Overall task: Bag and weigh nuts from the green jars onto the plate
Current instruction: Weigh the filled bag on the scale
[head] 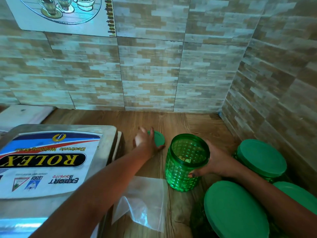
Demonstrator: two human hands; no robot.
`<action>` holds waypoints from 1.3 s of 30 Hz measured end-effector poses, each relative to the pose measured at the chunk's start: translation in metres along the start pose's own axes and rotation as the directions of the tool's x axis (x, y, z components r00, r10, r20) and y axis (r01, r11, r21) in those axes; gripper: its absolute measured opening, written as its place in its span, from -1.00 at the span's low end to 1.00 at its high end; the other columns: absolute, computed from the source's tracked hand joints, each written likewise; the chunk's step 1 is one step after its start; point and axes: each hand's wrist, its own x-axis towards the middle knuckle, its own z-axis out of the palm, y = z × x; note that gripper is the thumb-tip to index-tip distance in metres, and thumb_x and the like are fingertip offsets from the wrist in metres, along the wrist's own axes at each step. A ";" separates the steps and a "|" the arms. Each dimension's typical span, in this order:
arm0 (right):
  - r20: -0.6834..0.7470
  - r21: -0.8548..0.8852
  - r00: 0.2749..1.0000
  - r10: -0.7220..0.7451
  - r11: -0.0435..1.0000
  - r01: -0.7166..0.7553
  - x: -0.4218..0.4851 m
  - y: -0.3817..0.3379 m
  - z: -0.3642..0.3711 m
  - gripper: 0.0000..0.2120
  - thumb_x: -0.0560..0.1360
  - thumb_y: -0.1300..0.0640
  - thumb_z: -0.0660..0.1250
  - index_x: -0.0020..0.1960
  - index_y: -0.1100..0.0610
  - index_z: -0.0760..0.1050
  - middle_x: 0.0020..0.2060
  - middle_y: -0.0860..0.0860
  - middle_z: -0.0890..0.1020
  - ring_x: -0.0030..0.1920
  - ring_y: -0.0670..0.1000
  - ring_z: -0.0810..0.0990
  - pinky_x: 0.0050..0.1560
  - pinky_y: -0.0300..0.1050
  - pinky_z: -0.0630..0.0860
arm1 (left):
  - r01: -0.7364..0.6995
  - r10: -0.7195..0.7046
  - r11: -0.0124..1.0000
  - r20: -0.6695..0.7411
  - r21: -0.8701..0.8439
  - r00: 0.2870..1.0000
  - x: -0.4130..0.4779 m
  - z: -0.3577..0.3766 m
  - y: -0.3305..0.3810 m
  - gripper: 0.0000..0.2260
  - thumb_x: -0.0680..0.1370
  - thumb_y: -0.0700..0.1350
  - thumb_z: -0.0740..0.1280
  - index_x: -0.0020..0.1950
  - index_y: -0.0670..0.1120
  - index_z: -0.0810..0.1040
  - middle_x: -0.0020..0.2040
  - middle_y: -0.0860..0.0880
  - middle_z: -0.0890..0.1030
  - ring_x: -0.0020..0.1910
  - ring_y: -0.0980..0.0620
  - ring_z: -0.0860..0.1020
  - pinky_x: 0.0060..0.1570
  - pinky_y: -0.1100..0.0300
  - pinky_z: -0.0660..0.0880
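An open green ribbed jar (185, 167) stands on the wooden surface with a few pale nuts at its bottom. My right hand (211, 162) wraps around its right side. The jar's green lid (158, 138) lies flat on the surface behind and to the left, and my left hand (145, 140) rests on it with fingers spread. A clear plastic bag (144, 201) lies flat in front of the jar, under my left forearm. At the left sits the electronic weighing scale with its steel plate (51, 162), covered by a printed label.
Three closed green jars stand at the right: one far right (260, 157), one near front (235, 212), one at the edge (298, 194). Tiled walls close off the back and right. A white slab (22, 115) lies behind the scale.
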 end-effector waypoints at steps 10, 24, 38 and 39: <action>0.015 0.036 0.997 -0.074 0.997 0.074 -0.006 -0.014 0.003 -0.20 0.08 0.51 0.55 0.12 -0.04 0.31 0.08 -0.18 0.49 0.02 -0.40 0.50 0.09 -0.41 0.46 | -0.424 0.382 0.860 0.190 0.284 0.904 -0.105 -0.069 0.000 -0.76 0.59 -0.20 0.17 0.23 -0.20 0.46 0.11 -0.11 0.53 0.11 -0.12 0.52 -0.13 0.10 0.44; -0.216 -0.061 0.957 -0.193 0.981 0.184 -0.014 -0.032 -0.009 -0.01 -0.06 0.17 0.64 0.30 0.02 0.29 0.10 -0.17 0.51 0.15 -0.15 0.49 0.24 -0.22 0.37 | -0.603 0.579 0.764 0.169 0.231 0.798 -0.179 -0.002 0.011 -0.82 0.55 -0.21 0.27 0.13 -0.16 0.55 -0.03 -0.10 0.62 -0.07 -0.11 0.59 -0.46 0.15 0.30; -0.234 -0.530 0.791 -0.565 0.757 0.383 -0.061 -0.090 -0.016 0.08 -0.07 0.00 0.60 0.34 -0.21 0.14 0.15 -0.06 0.25 0.10 -0.50 0.23 0.13 -0.72 0.05 | -0.414 0.366 0.830 -0.197 -0.373 0.910 -0.182 -0.057 -0.032 -0.84 0.55 -0.17 0.25 0.12 -0.05 0.53 0.02 -0.01 0.59 -0.10 0.09 0.59 -0.01 0.16 0.56; -0.226 -0.558 0.780 -0.584 0.734 0.388 -0.063 -0.094 -0.016 0.08 -0.07 -0.04 0.58 0.36 -0.17 0.15 0.16 -0.05 0.24 0.09 -0.48 0.23 0.17 -0.68 0.05 | -0.399 0.336 0.821 -0.219 -0.408 0.916 -0.179 -0.059 -0.034 -0.82 0.56 -0.17 0.26 0.12 -0.02 0.55 0.04 0.01 0.59 -0.10 0.11 0.59 0.01 0.19 0.55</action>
